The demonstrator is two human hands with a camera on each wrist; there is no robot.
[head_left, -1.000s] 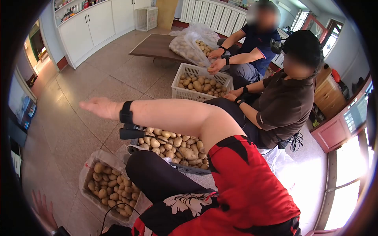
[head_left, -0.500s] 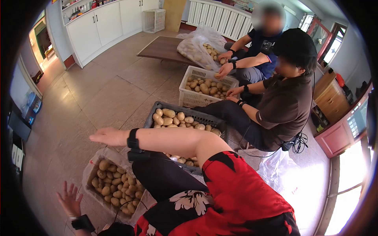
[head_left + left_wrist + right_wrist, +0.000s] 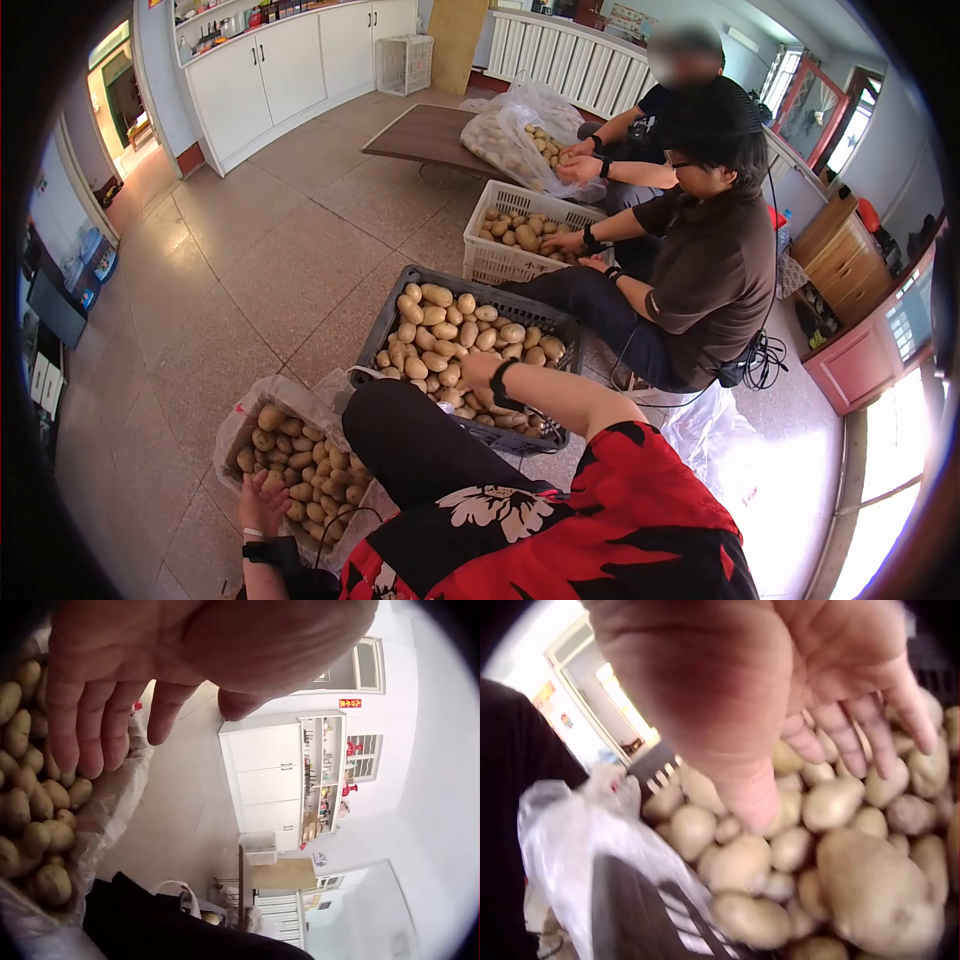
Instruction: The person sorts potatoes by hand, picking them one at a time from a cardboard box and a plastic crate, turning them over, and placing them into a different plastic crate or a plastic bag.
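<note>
My right hand (image 3: 482, 371) is low over potatoes (image 3: 430, 335) in the black crate (image 3: 375, 325). In the right wrist view that hand (image 3: 817, 697) has fingers spread and slightly bent just above or against the potatoes (image 3: 832, 802), gripping none. My left hand (image 3: 263, 505) is at the left edge of the plastic-lined container (image 3: 236, 425) of potatoes (image 3: 320, 480). In the left wrist view the left hand (image 3: 165, 667) has its fingers extended above those potatoes (image 3: 45, 802); whether the fingertips touch them I cannot tell.
Two seated people handle potatoes at a white crate (image 3: 490, 262) and a clear bag (image 3: 500, 140) beside a low brown table (image 3: 415, 140). My knee (image 3: 400, 430) lies between the two near containers. A plastic bag (image 3: 715, 430) and cables (image 3: 765, 362) are on the right.
My right arm has drawn back from over the floor to the black crate. My left hand has come rightward to the lined container. The person in brown now reaches into the white crate.
</note>
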